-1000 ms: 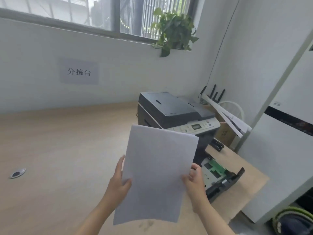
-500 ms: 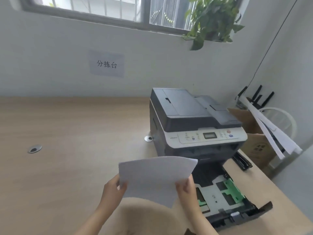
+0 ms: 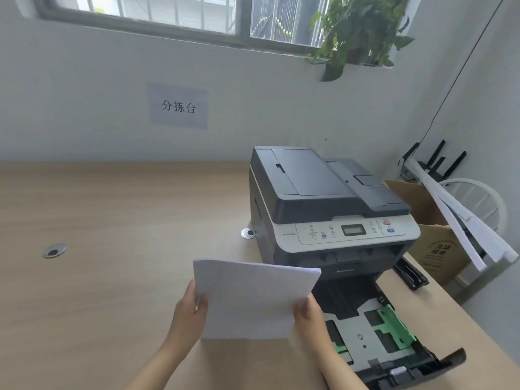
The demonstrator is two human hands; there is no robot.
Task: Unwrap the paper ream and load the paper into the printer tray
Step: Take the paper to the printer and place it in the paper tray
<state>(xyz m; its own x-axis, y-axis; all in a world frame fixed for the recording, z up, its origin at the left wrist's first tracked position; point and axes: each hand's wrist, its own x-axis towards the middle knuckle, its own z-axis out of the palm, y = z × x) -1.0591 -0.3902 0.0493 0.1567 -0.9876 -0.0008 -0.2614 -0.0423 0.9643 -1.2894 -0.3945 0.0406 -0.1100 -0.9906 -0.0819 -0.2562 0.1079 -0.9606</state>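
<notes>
Paper stack (image 3: 253, 298) is gripped by both hands, left hand (image 3: 188, 313) and right hand (image 3: 311, 316).
Printer (image 3: 332, 209) stands beyond; open tray (image 3: 374, 336) lies right, partly hidden.

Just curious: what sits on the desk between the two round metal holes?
Nothing; in the head view, bare desk runs from the left grommet to the right grommet.
</notes>
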